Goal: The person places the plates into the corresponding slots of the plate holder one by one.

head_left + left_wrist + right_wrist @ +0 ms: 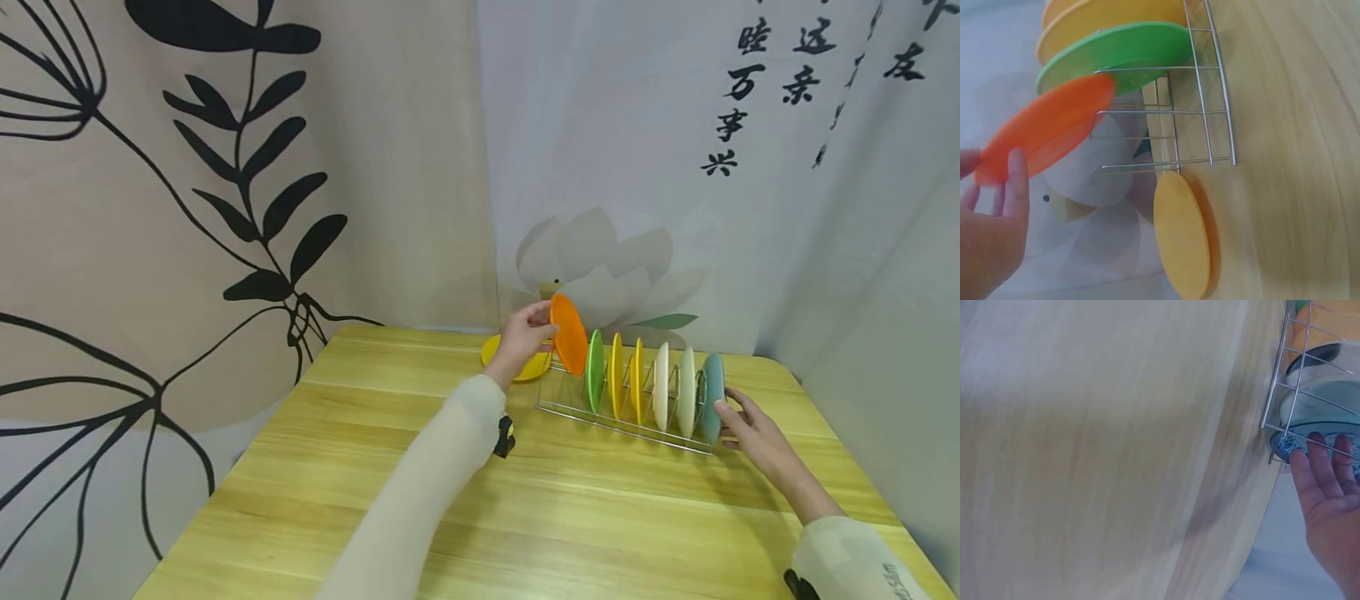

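My left hand (522, 342) pinches an orange plate (568, 335) by its edge, thumb on one face and fingers on the other. The plate tilts at the left end of a wire dish rack (622, 427), its lower edge between the wires in the left wrist view. Beside it stands a green plate (595, 372). At the rack's right end, my right hand (757, 433) touches a blue plate (711, 398) with extended fingers. The right wrist view shows the fingertips against this plate's blue-patterned face (1288, 445).
Between the green and blue plates stand two yellow plates (616, 375) and two pale ones (661, 387). Another yellow plate (1182, 237) lies flat on the wooden table (600, 525), just left of the rack. A printed curtain (405, 167) hangs behind the table.
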